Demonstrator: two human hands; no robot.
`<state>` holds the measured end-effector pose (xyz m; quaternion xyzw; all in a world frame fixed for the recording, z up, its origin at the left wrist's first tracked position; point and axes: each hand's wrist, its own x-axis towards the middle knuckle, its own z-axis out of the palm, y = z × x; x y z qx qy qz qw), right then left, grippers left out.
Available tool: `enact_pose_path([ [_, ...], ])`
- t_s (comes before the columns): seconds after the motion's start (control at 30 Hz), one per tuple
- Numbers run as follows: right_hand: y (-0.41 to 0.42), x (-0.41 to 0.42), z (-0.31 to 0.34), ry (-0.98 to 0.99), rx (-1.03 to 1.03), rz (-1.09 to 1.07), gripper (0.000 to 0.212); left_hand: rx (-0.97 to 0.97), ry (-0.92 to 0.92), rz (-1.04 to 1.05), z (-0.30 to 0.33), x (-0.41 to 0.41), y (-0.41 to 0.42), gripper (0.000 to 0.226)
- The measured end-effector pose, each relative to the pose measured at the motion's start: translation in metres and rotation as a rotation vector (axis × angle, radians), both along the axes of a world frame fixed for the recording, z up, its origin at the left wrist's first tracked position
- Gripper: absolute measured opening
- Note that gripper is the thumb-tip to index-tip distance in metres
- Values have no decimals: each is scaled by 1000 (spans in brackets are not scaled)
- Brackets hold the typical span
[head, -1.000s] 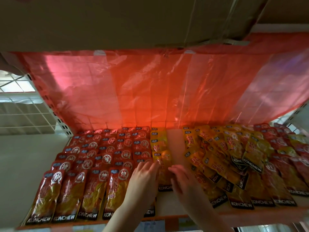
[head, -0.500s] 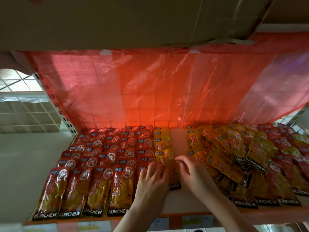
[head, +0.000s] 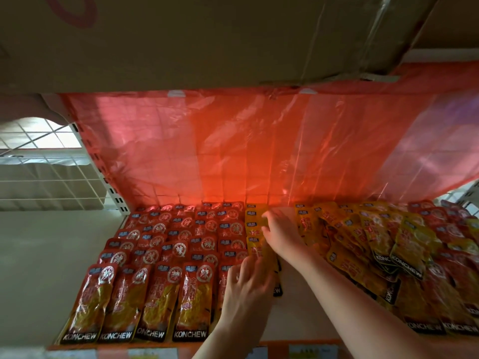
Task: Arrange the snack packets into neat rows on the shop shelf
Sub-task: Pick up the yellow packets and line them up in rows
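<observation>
My right hand (head: 278, 233) reaches deep along the yellow row (head: 255, 238), fingers bent down onto the packets near the back; whether they pinch one or only press I cannot tell. My left hand (head: 247, 286) lies on the front packet of that row, fingers loosely spread, and its grip is blurred too. The red rows (head: 166, 257) sit tidy just left of it, edges touching. The risk, I judge, is my left wrist brushing the nearest red packets and skewing them, or my right forearm dragging the loose pile (head: 375, 244) to its right, which overlaps and looks ready to slide. A bare strip of shelf (head: 290, 314) lies between the yellow row and that pile, the only free lane for my arms. The red sheet (head: 233, 151) closes the back, and the box (head: 207, 40) overhead limits lifting.
</observation>
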<state>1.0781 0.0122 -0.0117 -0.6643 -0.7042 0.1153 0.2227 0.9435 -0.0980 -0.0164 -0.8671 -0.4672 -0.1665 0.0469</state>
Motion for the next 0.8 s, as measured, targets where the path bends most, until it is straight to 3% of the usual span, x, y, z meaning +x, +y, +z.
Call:
enact_pose_path([
  [0.2,0,1,-4,82,12,-41,29,-12,-9,4,0,-2,3,42],
  [0.43,-15,2,7,47,86,-6,30,-38,19,-5,-1,-5,7,42],
  [0.57,-45,11,23,21,205,58,24,-38,-73,-46,5,0,5,41],
  [0.67,-74,30,31,-24,295,58,19,-40,-151,-105,12,11,0,25],
  [0.8,-112,68,22,-11,369,-28,21,-165,-252,-140,21,34,-6,26],
])
